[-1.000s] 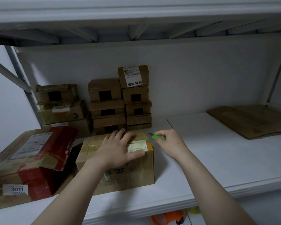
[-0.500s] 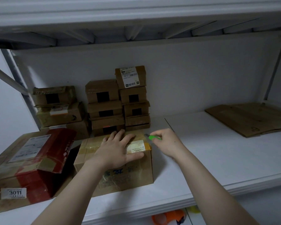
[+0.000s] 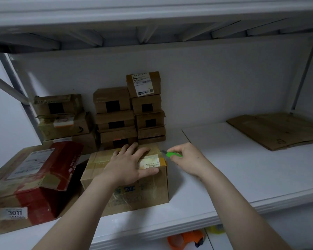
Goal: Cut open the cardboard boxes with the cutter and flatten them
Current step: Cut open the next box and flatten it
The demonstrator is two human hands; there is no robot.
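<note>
Taped box [image 3: 134, 192] at shelf [image 3: 242, 174] front, sealed, left hand [image 3: 128, 166] flat on its lid with open grip; right hand [image 3: 188, 159], grip closed round green cutter [image 3: 172, 154], has brought the blade in to the lid's right edge, so the first cut seems imminent

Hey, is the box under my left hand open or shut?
Shut. The box has its top flaps flat and taped under the left hand; the green cutter in the right hand is just at its edge.
</note>
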